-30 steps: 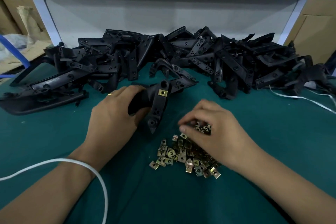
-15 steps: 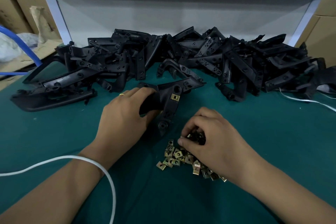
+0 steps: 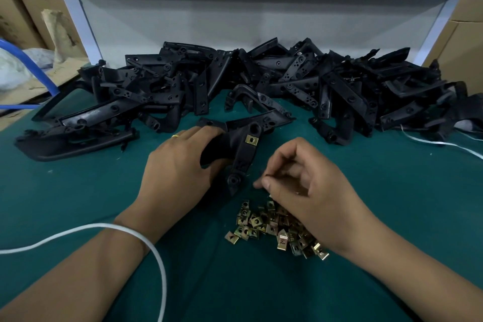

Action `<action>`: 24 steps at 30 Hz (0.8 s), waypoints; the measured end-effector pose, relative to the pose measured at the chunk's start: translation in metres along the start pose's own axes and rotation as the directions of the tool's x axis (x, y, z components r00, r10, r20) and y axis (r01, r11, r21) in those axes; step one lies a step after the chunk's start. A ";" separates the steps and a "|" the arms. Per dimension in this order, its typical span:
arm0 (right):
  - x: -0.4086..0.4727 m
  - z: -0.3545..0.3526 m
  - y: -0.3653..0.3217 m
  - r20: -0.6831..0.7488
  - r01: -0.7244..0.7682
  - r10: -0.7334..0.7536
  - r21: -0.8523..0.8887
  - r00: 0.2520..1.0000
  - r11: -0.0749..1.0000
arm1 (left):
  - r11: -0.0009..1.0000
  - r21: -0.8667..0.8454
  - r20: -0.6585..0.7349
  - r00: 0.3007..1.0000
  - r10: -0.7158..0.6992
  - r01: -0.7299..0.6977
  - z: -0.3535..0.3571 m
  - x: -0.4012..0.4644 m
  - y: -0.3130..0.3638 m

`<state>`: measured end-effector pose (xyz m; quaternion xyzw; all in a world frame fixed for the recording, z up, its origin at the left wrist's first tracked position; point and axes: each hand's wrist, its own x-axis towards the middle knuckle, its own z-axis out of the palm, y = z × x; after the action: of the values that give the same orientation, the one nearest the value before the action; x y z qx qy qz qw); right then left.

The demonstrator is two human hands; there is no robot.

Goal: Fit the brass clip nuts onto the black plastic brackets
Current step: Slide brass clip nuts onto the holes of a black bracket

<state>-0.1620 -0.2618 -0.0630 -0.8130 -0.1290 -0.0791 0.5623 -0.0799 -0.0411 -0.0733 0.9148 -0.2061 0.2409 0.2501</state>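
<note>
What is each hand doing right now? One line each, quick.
Left hand: grips the black plastic bracket, one brass clip nut already fitted.
Right hand: fingers curled in a pinch; whether it holds a nut cannot be told.

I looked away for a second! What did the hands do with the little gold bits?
The right hand lifted off the pile of brass clip nuts and moved toward the bracket, fingers pinched; what it pinches is too small to tell. The left hand kept gripping the bracket, one nut already fitted.
</note>
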 end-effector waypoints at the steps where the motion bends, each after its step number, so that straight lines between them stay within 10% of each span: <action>1: 0.000 0.000 0.001 0.004 -0.006 0.006 0.081 1.000 0.997 | 1.000 0.005 0.002 1.000 -0.001 0.000 0.000 0.000 0.000; 24: 0.009 -0.005 0.001 -0.085 -0.013 0.027 0.159 0.996 0.987 | 0.997 0.052 0.061 0.997 0.046 -0.049 0.002 -0.002 0.000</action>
<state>-0.1531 -0.2662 -0.0600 -0.7628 -0.1022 -0.0981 0.6309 -0.0809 -0.0417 -0.0765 0.9229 -0.2287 0.2247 0.2133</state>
